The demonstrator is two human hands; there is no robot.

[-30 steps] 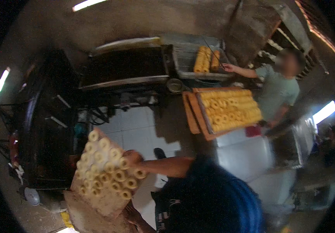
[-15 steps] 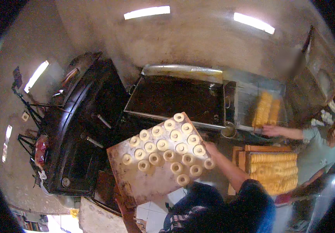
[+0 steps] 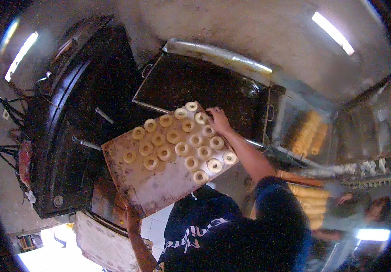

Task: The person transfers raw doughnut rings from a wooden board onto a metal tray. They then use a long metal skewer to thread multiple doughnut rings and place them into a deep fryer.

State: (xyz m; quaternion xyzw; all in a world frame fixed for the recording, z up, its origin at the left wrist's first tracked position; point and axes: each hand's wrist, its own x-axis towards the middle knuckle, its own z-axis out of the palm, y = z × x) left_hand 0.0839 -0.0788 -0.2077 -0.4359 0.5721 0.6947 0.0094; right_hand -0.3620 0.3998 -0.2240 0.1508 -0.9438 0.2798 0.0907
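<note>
A floured wooden board (image 3: 136, 190) carries several pale dough rings (image 3: 182, 148), with its near-left part bare. My left hand (image 3: 132, 218) is closed on the board's near-left edge and holds it up. At the board's far right corner my right hand (image 3: 218, 120) reaches with its fingers stretched out, beside a dough ring (image 3: 200, 118); whether it touches that ring is not clear. Beyond the board lies a wide rectangular frying vat (image 3: 204, 84) with dark contents and a metal rim. The board's far corner tilts over the vat's near edge.
A large black oven-like cabinet (image 3: 75, 136) with handles stands at the left. Right of the vat, a metal draining tray (image 3: 284, 136) holds rows of golden fried rings (image 3: 308, 132). More golden rings fill a crate (image 3: 311, 204) beside another person (image 3: 363, 213) at the right.
The board has moved up and left toward the vat. My right hand has gone from its right edge to the far corner. The other person's hand has left the draining tray.
</note>
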